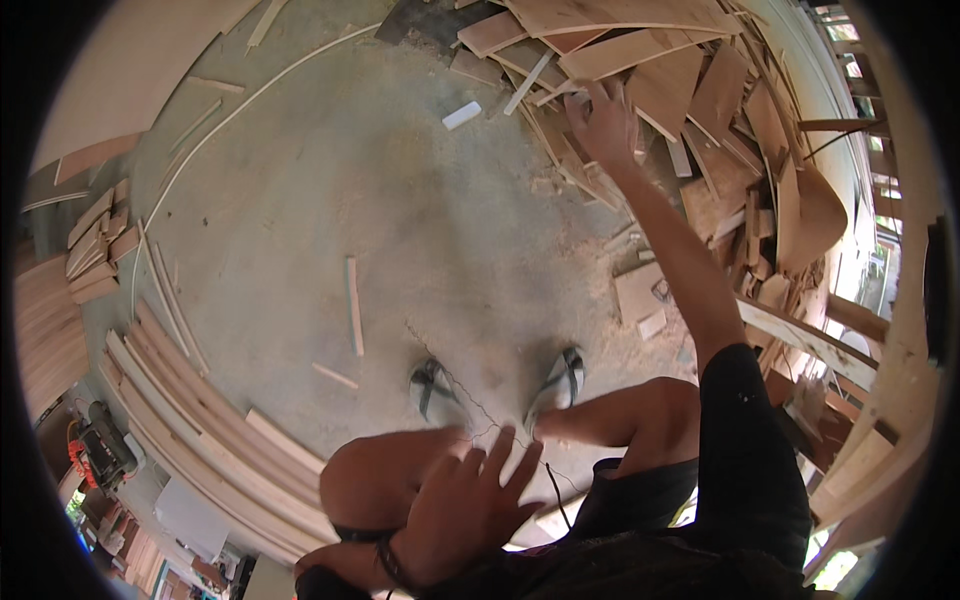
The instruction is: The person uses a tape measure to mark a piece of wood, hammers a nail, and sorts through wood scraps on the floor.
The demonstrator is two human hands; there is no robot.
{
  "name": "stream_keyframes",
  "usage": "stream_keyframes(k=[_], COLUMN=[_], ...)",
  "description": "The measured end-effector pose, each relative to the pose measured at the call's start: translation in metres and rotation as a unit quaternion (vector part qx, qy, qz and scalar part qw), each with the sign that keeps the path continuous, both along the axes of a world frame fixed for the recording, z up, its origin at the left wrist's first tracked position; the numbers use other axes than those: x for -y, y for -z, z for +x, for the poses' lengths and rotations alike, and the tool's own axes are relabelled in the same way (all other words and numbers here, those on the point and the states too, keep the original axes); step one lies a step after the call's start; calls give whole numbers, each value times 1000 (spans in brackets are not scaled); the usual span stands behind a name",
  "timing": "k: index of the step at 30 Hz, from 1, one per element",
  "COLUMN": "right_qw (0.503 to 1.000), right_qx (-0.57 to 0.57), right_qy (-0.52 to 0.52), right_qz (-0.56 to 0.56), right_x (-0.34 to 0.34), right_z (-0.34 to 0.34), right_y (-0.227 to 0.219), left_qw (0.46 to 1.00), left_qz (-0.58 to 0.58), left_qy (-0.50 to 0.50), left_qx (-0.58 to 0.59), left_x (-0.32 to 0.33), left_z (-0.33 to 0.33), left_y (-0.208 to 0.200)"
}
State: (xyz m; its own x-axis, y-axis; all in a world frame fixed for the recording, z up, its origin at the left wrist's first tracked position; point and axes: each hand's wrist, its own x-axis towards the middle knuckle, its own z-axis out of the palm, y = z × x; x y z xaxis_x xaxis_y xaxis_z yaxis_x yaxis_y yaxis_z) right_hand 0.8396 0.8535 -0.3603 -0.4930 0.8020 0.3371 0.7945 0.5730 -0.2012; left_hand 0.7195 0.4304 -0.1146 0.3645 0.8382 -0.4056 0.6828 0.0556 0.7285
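Observation:
My right hand (605,125) reaches out at arm's length over the near-left edge of a heap of wood offcuts (665,85). Its fingers look parted and slightly bent, a little blurred, and I see nothing held in them. Close to the fingertips lies a thin wooden strip (556,93); whether they touch it I cannot tell. Low in front of my body is my left hand (465,510), fingers spread, holding nothing, between my bent knees. A dark band circles that wrist.
A short white block (462,116) and a narrow wood strip (354,305) lie on the concrete floor (330,190). Long boards (200,430) stretch along the left, near a small stack of wood pieces (97,245). A wooden rail (810,340) runs at the right.

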Motion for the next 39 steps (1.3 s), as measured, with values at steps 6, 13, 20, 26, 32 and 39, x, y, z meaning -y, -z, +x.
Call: stream_keyframes(k=[6, 13, 20, 26, 32, 39], right_qw=[987, 959, 956, 948, 927, 950], right_qx=[77, 264, 270, 201, 157, 181], right_qy=[-1, 50, 103, 88, 6, 33], right_qz=[143, 93, 44, 229, 339, 252], right_x=[-81, -109, -108, -127, -114, -90], right_z=[-32, -73, -71, 0, 87, 178], right_y=[24, 21, -62, -111, -112, -62], left_qw=[976, 926, 969, 990, 991, 985], left_qz=[135, 267, 180, 72, 29, 11], left_qy=[97, 169, 103, 38, 24, 8], left_qx=[-137, -205, -133, -117, -126, -173], left_x=[22, 36, 57, 89, 98, 95], left_z=[8, 34, 34, 40, 29, 26], left_y=[72, 90, 62, 49, 48, 48])
